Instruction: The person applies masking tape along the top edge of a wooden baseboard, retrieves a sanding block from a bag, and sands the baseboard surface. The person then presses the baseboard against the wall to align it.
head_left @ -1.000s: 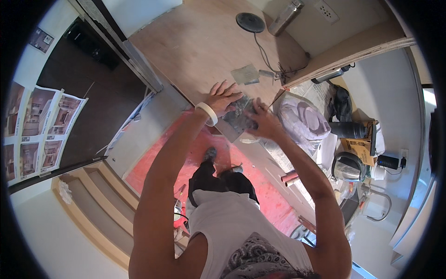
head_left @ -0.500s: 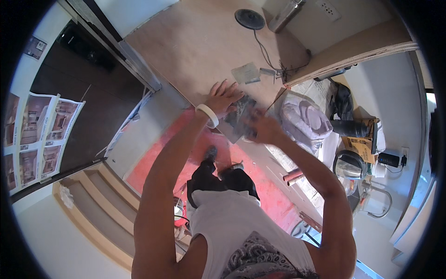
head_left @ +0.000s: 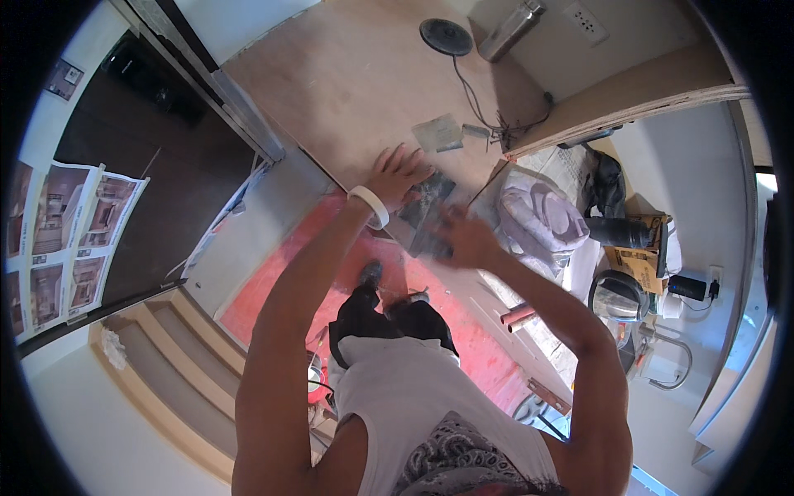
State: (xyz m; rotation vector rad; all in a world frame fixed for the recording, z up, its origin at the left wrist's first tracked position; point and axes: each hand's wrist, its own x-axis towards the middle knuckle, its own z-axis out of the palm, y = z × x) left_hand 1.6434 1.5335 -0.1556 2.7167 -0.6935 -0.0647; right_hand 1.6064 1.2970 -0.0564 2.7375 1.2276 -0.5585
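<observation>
My left hand [head_left: 399, 175], with a white band round its wrist, lies with its fingers stretched out on the edge of the dusty board. Beside it is a dark grey flat piece [head_left: 426, 202], smeared with pale dust. Over the right part of this piece my right hand [head_left: 465, 237] is blurred by motion. Its fingers are smeared, so whether it holds anything cannot be made out. Just beyond the hands lie a greyish sheet scrap [head_left: 438, 133] and a smaller grey scrap [head_left: 476, 131].
A round black disc with a cable [head_left: 445, 37] and a metal bottle [head_left: 511, 31] stand on the brown board [head_left: 331, 78]. To the right are a pale bundled sack [head_left: 542, 217], an electric kettle [head_left: 619, 295] and a cardboard box [head_left: 643, 263]. Red sheeting [head_left: 273, 289] covers the floor.
My right hand has shifted slightly down over the dark grey piece, uncovering more of it. My left hand stays in place.
</observation>
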